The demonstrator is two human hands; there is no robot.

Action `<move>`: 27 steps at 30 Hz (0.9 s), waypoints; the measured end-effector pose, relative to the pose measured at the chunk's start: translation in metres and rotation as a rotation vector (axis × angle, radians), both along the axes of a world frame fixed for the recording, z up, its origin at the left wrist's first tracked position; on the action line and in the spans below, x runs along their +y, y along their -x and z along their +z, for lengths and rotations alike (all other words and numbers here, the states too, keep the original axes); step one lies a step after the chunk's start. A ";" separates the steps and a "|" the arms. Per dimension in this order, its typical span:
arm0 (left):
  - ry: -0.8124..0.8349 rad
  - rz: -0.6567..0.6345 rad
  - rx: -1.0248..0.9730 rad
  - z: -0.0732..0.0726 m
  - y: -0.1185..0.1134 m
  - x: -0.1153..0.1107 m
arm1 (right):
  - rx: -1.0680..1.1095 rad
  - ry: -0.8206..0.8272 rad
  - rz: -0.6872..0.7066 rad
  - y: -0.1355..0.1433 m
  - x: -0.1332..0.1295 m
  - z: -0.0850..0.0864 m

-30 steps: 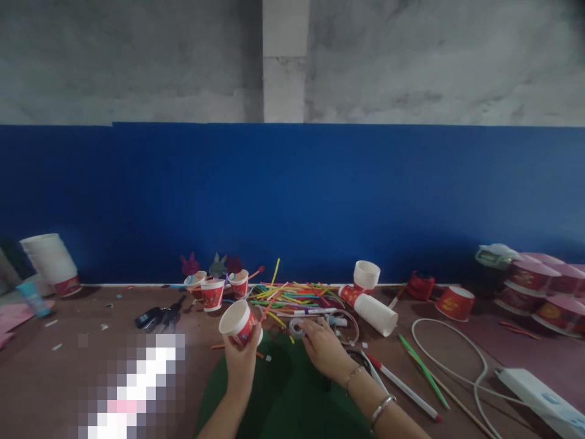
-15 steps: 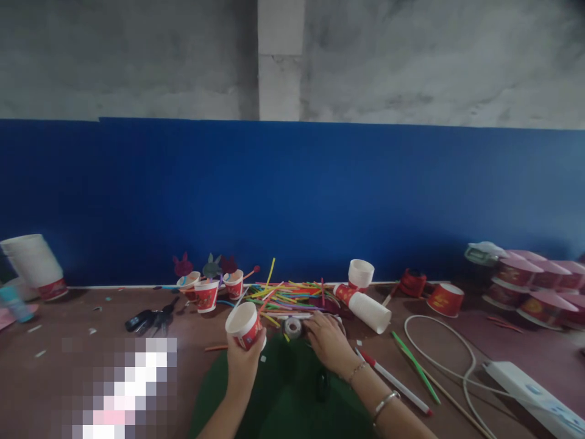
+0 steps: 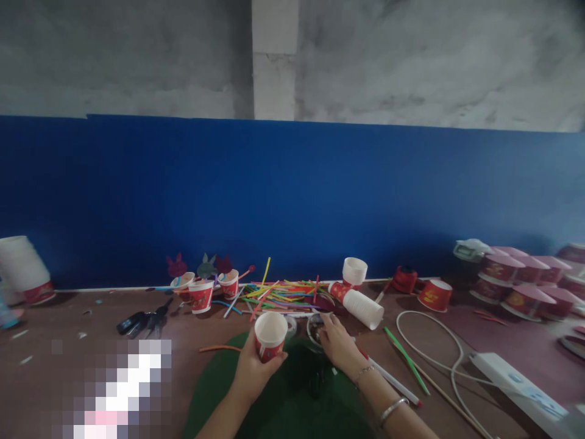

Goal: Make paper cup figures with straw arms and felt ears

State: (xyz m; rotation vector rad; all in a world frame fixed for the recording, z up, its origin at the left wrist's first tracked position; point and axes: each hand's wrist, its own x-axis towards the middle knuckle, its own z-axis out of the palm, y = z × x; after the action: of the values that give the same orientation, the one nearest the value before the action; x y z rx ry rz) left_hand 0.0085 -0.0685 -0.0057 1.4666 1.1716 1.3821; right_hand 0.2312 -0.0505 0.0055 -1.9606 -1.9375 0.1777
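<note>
My left hand (image 3: 259, 364) is wrapped round a red and white paper cup (image 3: 271, 332), its open mouth facing up and toward me. Just right of it, my right hand (image 3: 336, 341) dips bent fingertips into a small clear round container (image 3: 314, 329) with dark contents. What those fingertips pinch, if anything, is hidden. A roll of tape (image 3: 290, 326) lies behind the held cup, partly covered by it. Beyond both hands spreads a pile of coloured pipe cleaners (image 3: 286, 294).
Decorated cups (image 3: 200, 297) with animal cutouts stand back left. A nested cup stack (image 3: 363, 309) lies right of the pile. Dark scissors (image 3: 156, 320) rest at left. A white power strip (image 3: 518, 387) with its looped cable, a marker (image 3: 395, 382) and pink-topped cups (image 3: 530, 302) occupy the right.
My left hand has brought the cup rightward, closer to my right hand. My right hand's fingers have shifted into the round container, which now shows more. The view has turned slightly right.
</note>
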 end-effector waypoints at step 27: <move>0.098 -0.479 0.095 0.000 -0.007 -0.020 | 0.030 0.072 0.193 -0.003 -0.027 0.005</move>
State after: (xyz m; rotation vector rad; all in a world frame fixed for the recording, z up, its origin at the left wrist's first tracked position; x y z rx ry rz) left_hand 0.0156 -0.0883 -0.0052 1.6237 0.8533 0.9237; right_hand 0.2341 -0.0772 0.0106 -1.8010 -2.1266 0.3312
